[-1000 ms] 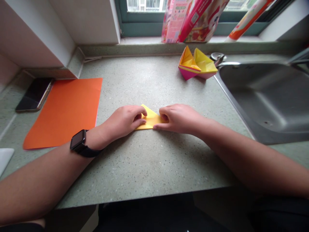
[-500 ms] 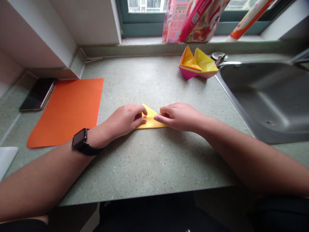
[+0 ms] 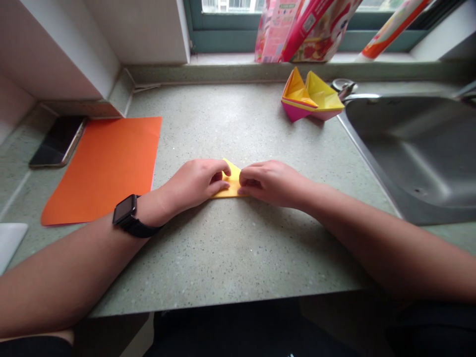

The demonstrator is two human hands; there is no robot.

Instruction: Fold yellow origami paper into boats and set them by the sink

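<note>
A small folded piece of yellow paper (image 3: 233, 184) lies flat on the speckled grey-green counter, its pointed tip facing the window. My left hand (image 3: 197, 181), on the arm with a black watch (image 3: 126, 213), has its thumb and bent fingers on the paper's left part. At the right part, my right hand (image 3: 269, 182) is closed, thumb and fingertips gathered on the paper. Both hands cover the paper's ends.
Orange paper (image 3: 115, 163) lies at left, beside a dark phone (image 3: 57, 141). Two folded paper boats (image 3: 312, 101) stand near the steel sink (image 3: 412, 158). Packages (image 3: 312, 29) lean against the window. A white object (image 3: 11, 243) sits at the left edge.
My right hand has shifted slightly left over the paper, and its fingers have come down to meet the thumb. My left hand keeps its hold. The view has shifted slightly.
</note>
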